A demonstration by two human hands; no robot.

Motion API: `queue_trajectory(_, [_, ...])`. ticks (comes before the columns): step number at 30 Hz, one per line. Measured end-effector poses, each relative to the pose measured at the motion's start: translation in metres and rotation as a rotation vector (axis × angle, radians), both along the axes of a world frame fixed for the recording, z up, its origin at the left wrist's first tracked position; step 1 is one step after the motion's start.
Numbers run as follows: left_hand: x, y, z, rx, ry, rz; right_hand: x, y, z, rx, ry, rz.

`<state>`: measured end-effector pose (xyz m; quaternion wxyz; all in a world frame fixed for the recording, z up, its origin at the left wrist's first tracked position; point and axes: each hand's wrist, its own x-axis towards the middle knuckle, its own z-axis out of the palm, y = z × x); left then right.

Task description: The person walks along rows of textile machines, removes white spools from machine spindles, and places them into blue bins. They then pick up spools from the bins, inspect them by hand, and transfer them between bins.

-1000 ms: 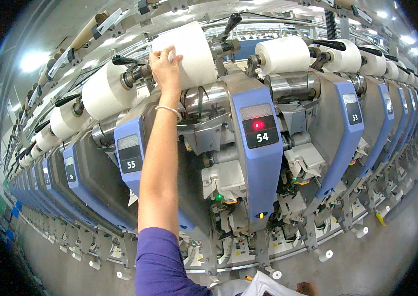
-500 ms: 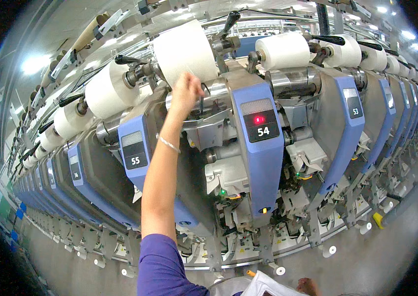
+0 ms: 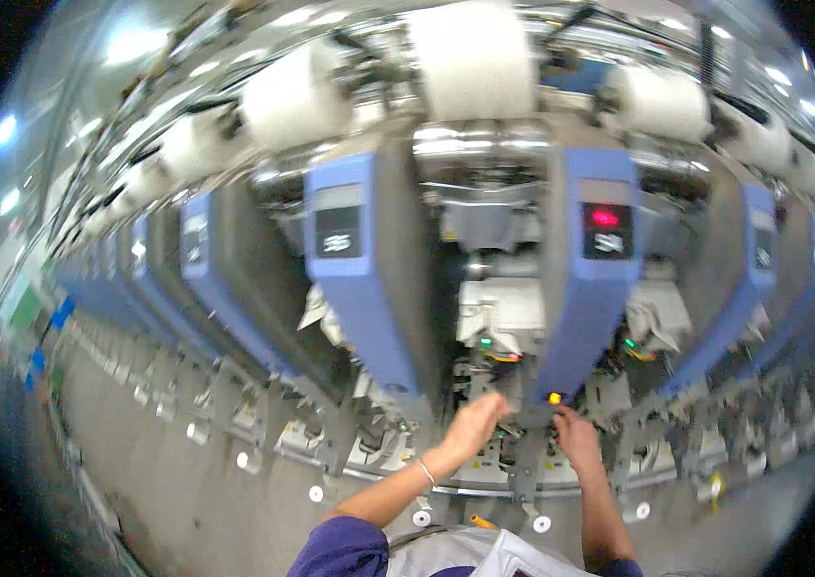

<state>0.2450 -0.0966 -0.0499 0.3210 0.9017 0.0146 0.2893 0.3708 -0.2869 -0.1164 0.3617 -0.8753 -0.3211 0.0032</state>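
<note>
My left hand (image 3: 476,426), with a thin band on its wrist, is low in front of the winding unit beside the red-lit display (image 3: 605,216). Its fingers are drawn together; whatever they may hold is too blurred to make out. To its right, my right hand (image 3: 576,439) is raised to the bottom of that unit's blue front panel (image 3: 585,317). Its fingertips are at or just under a glowing yellow button (image 3: 554,398); motion smears the fingers, and contact cannot be told. Above both hands, a large white yarn package (image 3: 473,62) rests over a shiny metal drum (image 3: 479,140).
More blue-fronted winding units (image 3: 335,231) run in a row to both sides, each topped by a white yarn package (image 3: 297,94). A metal rail (image 3: 470,489) curves along the bottom, with small white discs (image 3: 422,518) below it. The grey floor (image 3: 196,510) lies at lower left.
My left hand has come down from the large yarn package to the unit's lower part. My right hand has risen from the bottom edge to the yellow button. The view has shifted and blurred.
</note>
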Motion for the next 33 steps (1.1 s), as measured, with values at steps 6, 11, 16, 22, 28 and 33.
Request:
queue_trajectory(6, [-0.139, 0.03, -0.075, -0.144, 0.314, 0.487, 0.043, 0.022, -0.012, -0.311, -0.264, -0.043])
queue_trajectory(11, [-0.303, 0.012, -0.11, -0.258, 0.588, 1.1, 0.086, 0.015, -0.058, -0.267, -0.368, 0.121])
queue_trajectory(16, [-0.405, -0.04, -0.146, -0.536, 0.733, 1.422, 0.081, 0.037, -0.054, 0.048, 0.046, -0.295])
queue_trajectory(22, [-0.517, -0.041, -0.184, -0.561, 0.729, 1.374, -0.05, 0.104, -0.032, -0.089, -0.1, 0.045])
queue_trajectory(28, [-0.66, -0.005, -0.183, -0.575, 0.506, 1.427, -0.18, 0.215, -0.055, -0.328, 0.008, 0.367])
queue_trajectory(33, [-0.79, 0.034, -0.182, -0.651, 0.494, 1.508, -0.292, 0.33, -0.057, -0.476, 0.08, 0.586])
